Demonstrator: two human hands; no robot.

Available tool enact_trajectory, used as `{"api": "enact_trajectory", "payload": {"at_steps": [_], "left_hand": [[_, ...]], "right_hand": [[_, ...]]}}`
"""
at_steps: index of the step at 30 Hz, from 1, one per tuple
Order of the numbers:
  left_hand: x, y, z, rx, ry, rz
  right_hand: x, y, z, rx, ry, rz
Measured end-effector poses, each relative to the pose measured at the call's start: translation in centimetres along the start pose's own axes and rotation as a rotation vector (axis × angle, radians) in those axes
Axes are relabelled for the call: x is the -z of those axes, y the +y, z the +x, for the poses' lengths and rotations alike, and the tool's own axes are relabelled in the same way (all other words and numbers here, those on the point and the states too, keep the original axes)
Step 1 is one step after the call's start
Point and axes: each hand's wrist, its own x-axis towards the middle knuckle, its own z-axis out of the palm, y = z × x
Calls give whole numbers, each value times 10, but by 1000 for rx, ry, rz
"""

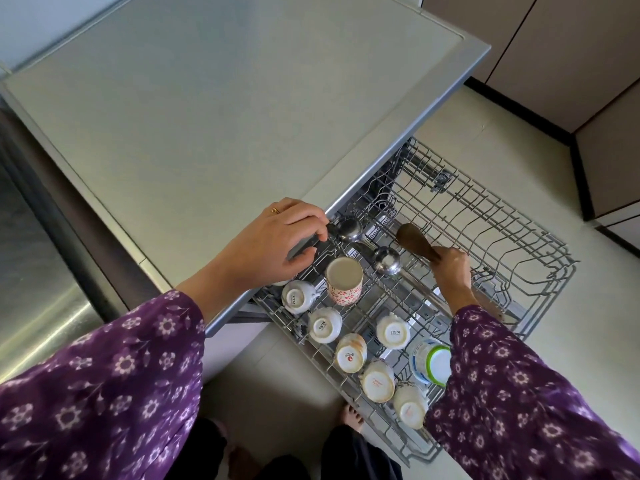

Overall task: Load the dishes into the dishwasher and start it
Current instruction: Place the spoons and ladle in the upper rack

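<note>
Two hands work over the pulled-out upper rack [502, 220] of a dishwasher set under a pale grey tabletop [207, 116]. At left, the left hand [277, 244] reaches over the tabletop's edge. Its fingers [320, 230] are curled down with the thumb beneath, and they appear to pinch the handle of a steel ladle [348, 228], probably to settle it flat across the wires.

Just below stands a floral mug [344, 280] with its mouth up, the only cup not inverted. Around it six white cups, among them one marked SISTA [393, 332], sit base-up between the tines, presumably so water drains off. A green-rimmed plastic container [433, 362] lies on its side beside them, partly hidden by the purple floral sleeve [519, 393].

A second ladle [386, 259] rests bowl-down near the middle. To its right the right hand [450, 268] grips a wooden spatula [414, 242], fingers wrapped round the handle and the blade pointing toward the ladles. The spatula seems headed for a spot alongside them. The rack's right half holds no dishes, so loading looks unfinished and the start step has not yet been reached.
</note>
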Motion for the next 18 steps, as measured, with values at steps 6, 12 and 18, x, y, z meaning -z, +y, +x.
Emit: {"api": "enact_trajectory", "payload": {"at_steps": [6,12,18], "left_hand": [[0,1,0,1,-4,-6],[1,2,0,8,8,-7],[2,3,1,2,15,-3]], "right_hand": [[-2,5,7,18,-27,28],[-7,11,17,-50,-34,-14],[-6,11,22,-47,-41,-33]]}}
